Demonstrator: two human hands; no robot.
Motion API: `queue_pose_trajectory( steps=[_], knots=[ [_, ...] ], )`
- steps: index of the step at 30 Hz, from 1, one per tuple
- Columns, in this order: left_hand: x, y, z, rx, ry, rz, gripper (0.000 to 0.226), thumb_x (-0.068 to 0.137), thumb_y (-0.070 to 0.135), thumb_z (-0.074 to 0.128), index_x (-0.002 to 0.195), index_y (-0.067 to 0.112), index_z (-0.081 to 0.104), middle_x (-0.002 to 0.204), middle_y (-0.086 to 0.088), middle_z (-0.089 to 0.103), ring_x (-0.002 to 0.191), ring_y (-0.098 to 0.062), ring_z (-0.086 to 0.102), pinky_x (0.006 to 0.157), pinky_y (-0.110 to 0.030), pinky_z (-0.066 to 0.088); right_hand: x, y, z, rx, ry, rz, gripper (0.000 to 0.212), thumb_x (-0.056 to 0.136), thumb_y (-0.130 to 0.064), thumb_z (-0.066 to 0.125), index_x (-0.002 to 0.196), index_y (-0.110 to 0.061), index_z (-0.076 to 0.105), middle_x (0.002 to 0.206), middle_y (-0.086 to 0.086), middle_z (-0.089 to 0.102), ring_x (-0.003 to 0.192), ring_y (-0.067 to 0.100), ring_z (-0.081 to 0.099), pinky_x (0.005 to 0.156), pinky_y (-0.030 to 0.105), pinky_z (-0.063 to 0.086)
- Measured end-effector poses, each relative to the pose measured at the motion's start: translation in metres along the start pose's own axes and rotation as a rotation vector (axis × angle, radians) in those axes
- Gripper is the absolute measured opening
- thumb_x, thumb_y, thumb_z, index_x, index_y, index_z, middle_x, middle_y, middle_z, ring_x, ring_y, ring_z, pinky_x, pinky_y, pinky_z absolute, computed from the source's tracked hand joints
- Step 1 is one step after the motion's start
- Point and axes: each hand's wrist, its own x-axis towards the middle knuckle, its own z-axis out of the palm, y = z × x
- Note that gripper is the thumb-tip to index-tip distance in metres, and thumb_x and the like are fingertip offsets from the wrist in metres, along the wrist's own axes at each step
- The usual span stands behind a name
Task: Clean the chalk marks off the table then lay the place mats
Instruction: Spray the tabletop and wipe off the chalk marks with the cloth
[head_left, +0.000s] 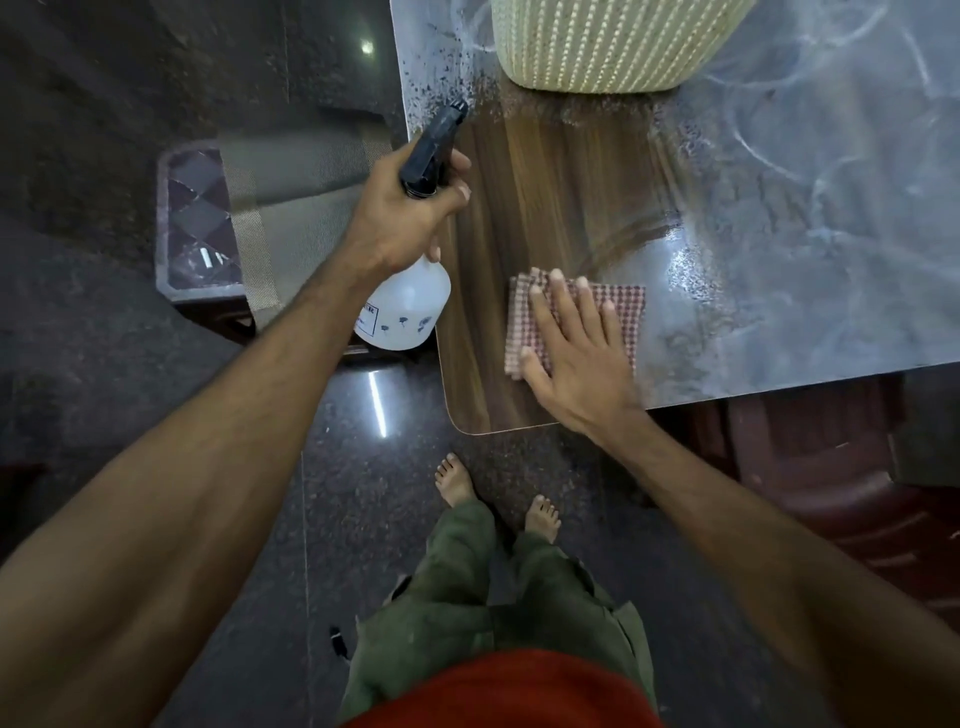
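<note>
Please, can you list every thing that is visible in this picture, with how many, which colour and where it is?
table: 1, brown wood grain, upper right; near-left corner wiped, the rest still whitish with chalk marks
cloth: 1, red-white checked, folded, flat on the table near its front edge
spray bottle: 1, white body with black head, beside the table's left edge
basket: 1, cream woven, on the table at top
place mats: count unclear, grey woven, on a stool left of the table
stool: 1, dark, on the floor at left
chair: 1, dark red, under the table at right
left hand: grips the spray bottle
right hand: flat, presses the cloth
</note>
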Motion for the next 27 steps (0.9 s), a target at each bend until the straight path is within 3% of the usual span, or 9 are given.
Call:
queue_pose_trajectory(
  steps=[5,9,16,19,24,27],
  knots=[
    [-0.016,0.003,0.009,0.011,0.024,-0.008,0.022,0.089,0.012,0.064,0.109,0.004,0.060,0.102,-0.024,0.063,0.035,-0.017,0.047,0.043,-0.028,0.044,0.007,-0.049,0.006,0.013,-0.013,-0.144,0.072,0.096,-0.056,0.015,0.158,-0.019,0.008,0.166,0.007,0.001,0.152,0.027,0.001,0.122,0.049,0.002],
    [-0.030,0.005,0.014,0.011,0.053,-0.014,0.022,0.090,0.010,0.064,0.110,0.001,0.060,0.103,-0.026,0.062,0.037,-0.020,0.047,0.042,-0.026,0.045,-0.029,-0.018,0.013,-0.010,-0.045,-0.280,0.070,0.097,-0.054,0.019,0.158,-0.021,0.008,0.166,0.004,0.000,0.152,0.024,0.001,0.122,0.050,0.008],
    [-0.058,0.002,0.027,0.016,0.076,-0.020,0.017,0.089,0.010,0.063,0.105,0.007,0.060,0.100,-0.022,0.063,0.034,-0.016,0.047,0.045,-0.027,0.045,-0.015,0.110,-0.015,0.000,0.012,0.041,0.075,0.093,-0.061,0.012,0.158,-0.026,0.003,0.166,0.002,-0.005,0.152,0.024,-0.004,0.122,0.050,0.003],
    [-0.062,0.006,0.039,0.041,0.062,-0.014,0.016,0.090,0.009,0.062,0.106,0.007,0.059,0.094,-0.010,0.062,0.033,-0.015,0.047,0.045,-0.028,0.046,0.005,0.107,-0.019,0.030,0.062,0.158,0.076,0.091,-0.057,0.015,0.158,-0.023,0.009,0.166,0.005,0.001,0.152,0.029,0.002,0.122,0.052,0.004],
    [-0.061,0.022,0.070,0.068,0.024,-0.022,0.025,0.088,0.013,0.064,0.109,0.002,0.060,0.096,-0.011,0.063,0.033,-0.016,0.048,0.045,-0.031,0.048,-0.041,0.070,0.001,0.007,0.037,-0.063,0.072,0.094,-0.053,0.019,0.158,-0.021,0.012,0.166,0.005,0.006,0.152,0.027,0.005,0.122,0.050,0.008],
    [-0.057,0.032,0.086,0.094,0.001,-0.018,0.021,0.090,0.010,0.064,0.110,0.002,0.060,0.095,-0.008,0.062,0.033,-0.015,0.048,0.046,-0.029,0.048,-0.075,0.103,0.005,0.028,0.044,-0.051,0.071,0.094,-0.056,0.024,0.158,-0.026,0.016,0.165,0.000,0.008,0.152,0.022,0.007,0.122,0.047,0.010]
  ],
)
